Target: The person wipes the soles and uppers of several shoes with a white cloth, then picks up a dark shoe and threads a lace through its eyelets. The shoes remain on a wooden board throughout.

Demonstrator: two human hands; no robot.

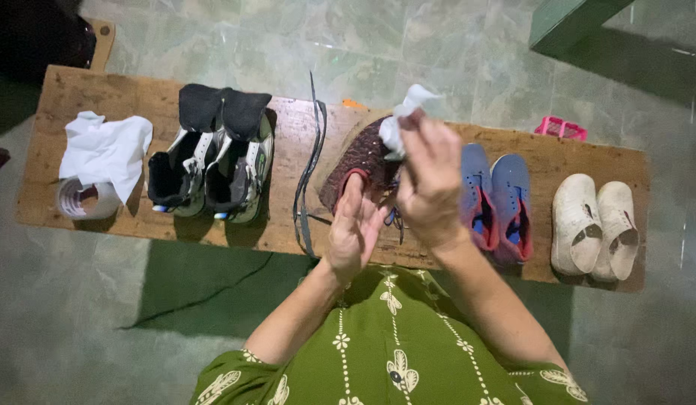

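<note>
Dark red shoe point(360, 159), lying on the wooden bench point(85, 97), toe pointing away from the body, long way running front to back. Left hand point(353, 225) tucked into the shoe's opening, fingers inside, palm half open, holding the shoe steady. Right hand point(430, 180) just beside the shoe on its right, a bit above it, fingers pinched shut on a crumpled white wipe point(404, 116). Wipe touching the top of the shoe. Left hand nearer to the shoe. Loose dark laces point(310, 165) just left of the left hand. Blue shoes point(498, 199) right of the right hand, white shoes point(595, 225) farther off.
</note>
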